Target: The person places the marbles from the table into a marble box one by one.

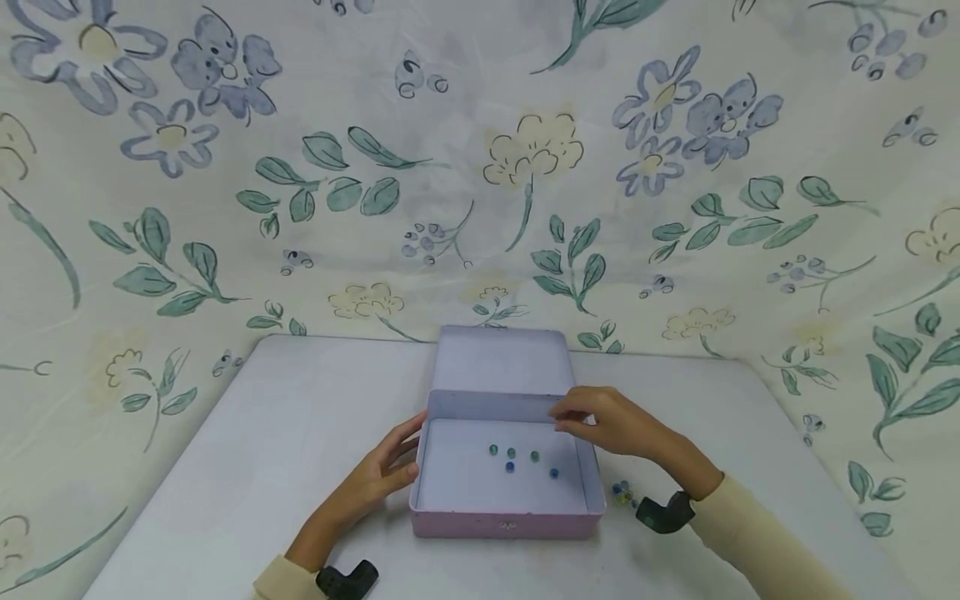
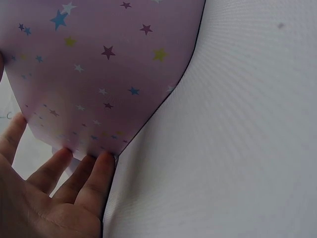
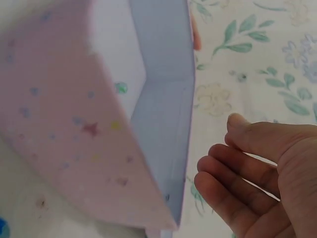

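Note:
A shallow pink tin box (image 1: pixel 507 524) with a pale lilac inside stands on the table, its lid (image 1: pixel 502 360) raised at the back. Several small glass marbles, among them a green marble (image 1: pixel 535 457) and a blue marble (image 1: pixel 554 473), lie spread on its floor. My left hand (image 1: pixel 378 475) touches the box's left wall with extended fingers; in the left wrist view the fingertips (image 2: pixel 101 161) meet the star-printed side. Over the right back part of the box hovers my right hand (image 1: pixel 611 421), thumb and fingers loosely bent. No marble shows between them in the right wrist view.
A small cluster of blue and yellowish marbles (image 1: pixel 623 493) lies on the white table (image 1: pixel 337 392), right of the box and near the right wrist's black camera (image 1: pixel 665 512). Behind the table hangs a flower-printed cloth (image 1: pixel 480 192).

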{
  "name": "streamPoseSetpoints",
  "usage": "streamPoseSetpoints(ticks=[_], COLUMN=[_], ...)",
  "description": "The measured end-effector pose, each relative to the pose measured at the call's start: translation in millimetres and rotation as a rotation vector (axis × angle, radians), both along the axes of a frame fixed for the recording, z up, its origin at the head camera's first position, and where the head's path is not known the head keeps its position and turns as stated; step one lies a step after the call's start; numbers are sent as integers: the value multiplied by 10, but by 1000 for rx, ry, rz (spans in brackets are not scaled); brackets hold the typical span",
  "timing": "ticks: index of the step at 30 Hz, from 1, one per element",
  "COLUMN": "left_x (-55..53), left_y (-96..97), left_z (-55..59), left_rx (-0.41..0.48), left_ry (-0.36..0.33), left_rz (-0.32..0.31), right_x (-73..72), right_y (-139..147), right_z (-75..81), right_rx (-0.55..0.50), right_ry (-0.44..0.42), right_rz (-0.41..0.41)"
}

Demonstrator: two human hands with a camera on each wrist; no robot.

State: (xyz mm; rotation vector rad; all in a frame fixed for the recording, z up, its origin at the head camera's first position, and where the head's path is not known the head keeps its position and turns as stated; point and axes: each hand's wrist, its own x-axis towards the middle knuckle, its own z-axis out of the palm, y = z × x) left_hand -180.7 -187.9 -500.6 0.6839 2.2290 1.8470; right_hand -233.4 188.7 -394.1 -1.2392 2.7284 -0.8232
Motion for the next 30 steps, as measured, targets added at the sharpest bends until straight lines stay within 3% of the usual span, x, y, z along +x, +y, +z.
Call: streamPoseSetpoints(ticks=[10,22,26,30], left_x=[-34,-12,9,13], left_y=[-11,-14,-5,9], left_z=[32,1,-16,-18], left_rx=[-14,-10,-12,-17], left_ry=[11,2,-7,-10], left_rz=[3,8,9,26], right_x=[146,352,431,454], right_y=[508,938,1001,996], right_z=[-139,-602,-734,-812], right_rx=[-42,-67,-57,-35], right_ry=[-27,-123,-180,-179], right_rz=[-91,-166,-170,-174])
